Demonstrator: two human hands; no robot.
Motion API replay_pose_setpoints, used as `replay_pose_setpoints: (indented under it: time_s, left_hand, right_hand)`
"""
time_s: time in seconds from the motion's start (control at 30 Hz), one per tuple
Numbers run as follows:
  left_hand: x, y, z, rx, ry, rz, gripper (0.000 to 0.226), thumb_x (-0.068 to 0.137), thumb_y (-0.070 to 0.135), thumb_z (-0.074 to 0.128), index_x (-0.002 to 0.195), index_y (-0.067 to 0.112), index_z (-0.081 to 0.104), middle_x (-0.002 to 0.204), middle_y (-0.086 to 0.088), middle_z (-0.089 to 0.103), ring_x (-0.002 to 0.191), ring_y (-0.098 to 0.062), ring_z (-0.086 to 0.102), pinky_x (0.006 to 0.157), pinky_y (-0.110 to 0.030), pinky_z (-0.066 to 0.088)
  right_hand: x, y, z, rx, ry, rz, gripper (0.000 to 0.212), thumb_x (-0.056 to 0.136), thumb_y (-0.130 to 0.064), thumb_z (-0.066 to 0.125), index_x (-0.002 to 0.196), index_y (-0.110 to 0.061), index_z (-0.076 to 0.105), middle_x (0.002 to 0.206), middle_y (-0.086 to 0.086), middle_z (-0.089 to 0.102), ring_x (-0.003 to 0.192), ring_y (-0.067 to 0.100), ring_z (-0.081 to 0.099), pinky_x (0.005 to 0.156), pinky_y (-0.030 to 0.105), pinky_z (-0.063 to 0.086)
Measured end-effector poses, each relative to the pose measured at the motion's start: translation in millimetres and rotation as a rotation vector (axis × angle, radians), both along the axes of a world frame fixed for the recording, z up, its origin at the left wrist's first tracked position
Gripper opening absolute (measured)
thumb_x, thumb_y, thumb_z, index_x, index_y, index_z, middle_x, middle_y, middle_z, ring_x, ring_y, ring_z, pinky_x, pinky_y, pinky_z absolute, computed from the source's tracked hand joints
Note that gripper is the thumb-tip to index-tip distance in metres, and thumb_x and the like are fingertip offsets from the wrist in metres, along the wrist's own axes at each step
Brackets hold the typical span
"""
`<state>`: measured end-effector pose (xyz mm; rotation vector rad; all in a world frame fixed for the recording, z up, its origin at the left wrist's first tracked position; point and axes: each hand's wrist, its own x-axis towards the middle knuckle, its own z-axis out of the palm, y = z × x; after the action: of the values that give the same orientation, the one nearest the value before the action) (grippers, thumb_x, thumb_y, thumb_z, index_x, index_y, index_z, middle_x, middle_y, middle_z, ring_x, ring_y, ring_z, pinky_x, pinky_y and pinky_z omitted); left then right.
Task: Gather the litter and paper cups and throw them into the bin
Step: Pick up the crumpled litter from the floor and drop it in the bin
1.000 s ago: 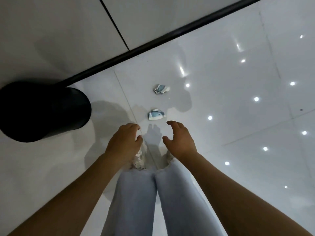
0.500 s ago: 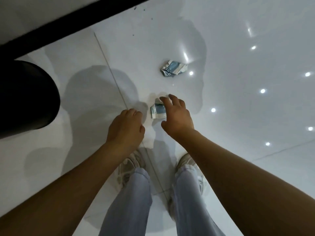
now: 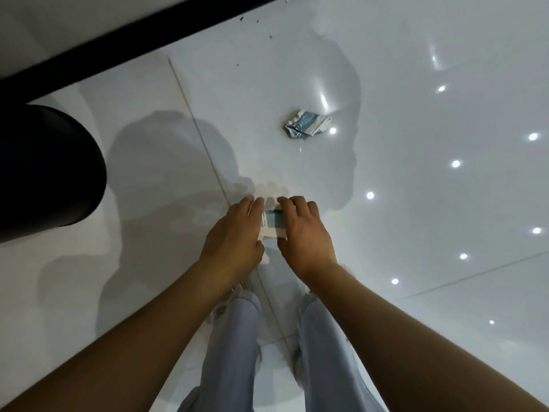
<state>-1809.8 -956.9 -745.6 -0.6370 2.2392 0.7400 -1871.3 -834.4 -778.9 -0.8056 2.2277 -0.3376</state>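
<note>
I am bent over the glossy white floor [image 3: 416, 203], both arms reaching down in front of my legs in pale jeans [image 3: 234, 337]. My left hand [image 3: 234, 236] and my right hand [image 3: 306, 236] close in on the nearer crushed paper cup [image 3: 273, 223], a flattened white piece with a blue band. It lies on the floor directly between my two hands, just ahead of my shoes. The fingers of my left hand [image 3: 255, 203] are held together and curve down against the cup's left edge. The fingers of my right hand [image 3: 292, 203] curl over its top and right side, hiding part of it, so only a narrow strip of the cup shows between the hands. Both hands touch it; I cannot tell whether it has left the floor.

The second crushed paper cup [image 3: 306, 126], also white and blue, lies farther out on the floor, well apart from my fingers and a little to the right. The black bin [image 3: 50, 173] stands to my left, near the dark strip [image 3: 133, 40] that runs along the foot of the wall. Small ceiling lights reflect as bright spots on the tiles to my right.
</note>
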Motion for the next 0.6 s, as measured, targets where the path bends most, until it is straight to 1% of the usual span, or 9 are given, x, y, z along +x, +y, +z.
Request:
replay_pose_setpoints:
  time_s: [0.07,0.13,0.23,0.3,0.47,0.53,0.6]
  left_hand:
    - [2,6,14,-0.003,-0.002,-0.028,0.078,0.089,0.016,0.063,0.15,0.019,0.014,0.154,0.0,0.021,0.138,-0.02,0.03,0.102,-0.029,0.04]
    - [4,12,26,-0.007,0.013,-0.054,0.076,0.089,0.014,0.062,0.149,0.019,0.015,0.153,0.0,0.024,0.136,-0.019,0.033,0.103,-0.028,0.04]
    - [7,16,41,0.002,0.061,-0.039,0.062,0.09,0.012,0.059,0.143,0.02,0.028,0.141,0.0,0.042,0.121,-0.018,0.049,0.092,-0.026,0.045]
    - [9,19,51,-0.007,0.085,-0.048,0.055,0.089,0.012,0.059,0.138,0.02,0.034,0.13,0.0,0.05,0.112,-0.017,0.053,0.085,-0.025,0.047]
    - [13,19,64,-0.081,0.078,-0.071,0.045,0.092,0.023,0.056,0.133,0.023,0.037,0.119,0.001,0.054,0.103,-0.015,0.055,0.078,-0.026,0.05]
    - [13,16,66,-0.116,0.045,-0.09,0.054,0.089,0.023,0.059,0.137,0.024,0.033,0.12,0.0,0.053,0.105,-0.017,0.055,0.077,-0.027,0.048]
    - [12,9,65,-0.155,-0.005,-0.106,0.067,0.086,0.024,0.065,0.142,0.023,0.028,0.127,-0.001,0.05,0.112,-0.02,0.053,0.079,-0.029,0.048]
  right_hand:
    - [7,1,20,-0.034,-0.013,-0.029,0.064,0.077,-0.013,0.075,0.134,-0.014,0.045,0.126,0.003,0.051,0.109,0.021,0.047,0.084,0.031,0.051]
    - [13,2,40,-0.06,-0.022,-0.043,0.059,0.077,-0.01,0.073,0.129,-0.012,0.046,0.124,0.003,0.052,0.108,0.02,0.048,0.084,0.03,0.051]
    - [19,2,64,-0.086,-0.061,-0.051,0.053,0.078,-0.003,0.067,0.126,-0.008,0.047,0.121,0.005,0.052,0.107,0.019,0.046,0.086,0.03,0.049]
    - [22,2,75,-0.084,-0.085,-0.052,0.052,0.078,0.001,0.062,0.126,-0.006,0.045,0.122,0.005,0.05,0.108,0.019,0.044,0.087,0.03,0.047]
    - [24,4,93,-0.091,-0.133,-0.061,0.059,0.075,0.007,0.06,0.129,-0.007,0.042,0.125,0.005,0.047,0.112,0.019,0.046,0.085,0.031,0.05]
    - [22,5,93,-0.096,-0.122,-0.046,0.064,0.075,0.006,0.062,0.132,-0.011,0.039,0.127,0.004,0.047,0.112,0.02,0.047,0.087,0.031,0.051]
    - [14,4,89,-0.082,-0.074,-0.036,0.066,0.079,-0.001,0.066,0.136,-0.015,0.036,0.13,0.003,0.047,0.112,0.02,0.049,0.088,0.03,0.049]
